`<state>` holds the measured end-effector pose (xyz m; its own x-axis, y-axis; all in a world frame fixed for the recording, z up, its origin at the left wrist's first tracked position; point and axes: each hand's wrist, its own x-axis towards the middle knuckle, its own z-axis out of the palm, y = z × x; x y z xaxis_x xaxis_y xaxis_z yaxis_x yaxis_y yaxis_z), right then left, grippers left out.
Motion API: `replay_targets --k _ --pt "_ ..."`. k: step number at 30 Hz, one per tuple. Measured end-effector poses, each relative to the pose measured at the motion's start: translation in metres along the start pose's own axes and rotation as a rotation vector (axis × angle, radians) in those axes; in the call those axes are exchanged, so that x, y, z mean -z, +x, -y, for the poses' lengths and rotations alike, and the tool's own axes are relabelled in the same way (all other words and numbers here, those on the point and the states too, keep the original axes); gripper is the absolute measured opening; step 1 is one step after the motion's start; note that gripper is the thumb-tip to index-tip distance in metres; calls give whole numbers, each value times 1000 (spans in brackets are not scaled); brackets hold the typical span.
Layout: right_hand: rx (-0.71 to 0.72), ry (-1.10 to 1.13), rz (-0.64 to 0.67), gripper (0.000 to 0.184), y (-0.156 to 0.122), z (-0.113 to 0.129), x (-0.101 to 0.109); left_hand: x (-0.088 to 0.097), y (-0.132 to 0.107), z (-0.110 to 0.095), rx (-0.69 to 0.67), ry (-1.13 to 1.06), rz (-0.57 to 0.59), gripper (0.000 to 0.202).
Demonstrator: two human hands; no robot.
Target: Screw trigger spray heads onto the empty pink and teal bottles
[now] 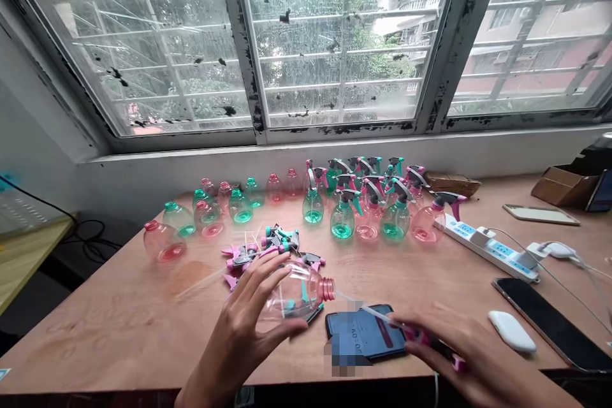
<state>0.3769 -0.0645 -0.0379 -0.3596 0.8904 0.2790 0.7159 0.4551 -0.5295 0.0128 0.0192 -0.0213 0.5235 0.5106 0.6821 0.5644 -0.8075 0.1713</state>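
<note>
My left hand (261, 306) is closed around a clear pink bottle (299, 290), tipped on its side with its threaded neck toward the right. In my right hand (449, 347) is a pink and dark spray trigger head (418, 335). Its thin white dip tube (368, 309) points left, with the tip close to the bottle's mouth; whether it is inside I cannot tell. Behind the bottle lies a pile of loose spray heads (282, 239), pink, green and grey. Below the tube a phone (366, 335) with a lit screen rests on the table.
Several open pink and green bottles (240, 207) stand at the back left. Several bottles with spray heads fitted (394, 220) stand right of them. A power strip (488, 245), a dark phone (549, 322), a white earphone case (512, 331) and a cardboard box (568, 185) are on the right.
</note>
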Motion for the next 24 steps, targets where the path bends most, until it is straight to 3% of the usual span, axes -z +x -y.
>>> replay_targets --k 3,8,13,15,18,22,24 --pt "11 35 19 30 11 -4 -6 -11 2 2 -17 20 -1 65" --pt "30 103 84 38 35 -8 -32 -38 4 0 -113 -8 137 58" --pt "-221 300 41 40 37 -23 -56 -57 -1 2 -15 6 141 50" --pt "-242 371 33 46 39 -26 -61 -64 -3 3 9 11 130 54" --pt "-152 427 -53 48 48 -23 -69 -75 -7 6 41 3 132 58" --pt "-89 411 -225 29 63 -17 -79 -81 -12 12 59 -78 87 66" --pt "-47 364 -283 28 66 -16 -82 -81 -11 16 83 -140 21 57"
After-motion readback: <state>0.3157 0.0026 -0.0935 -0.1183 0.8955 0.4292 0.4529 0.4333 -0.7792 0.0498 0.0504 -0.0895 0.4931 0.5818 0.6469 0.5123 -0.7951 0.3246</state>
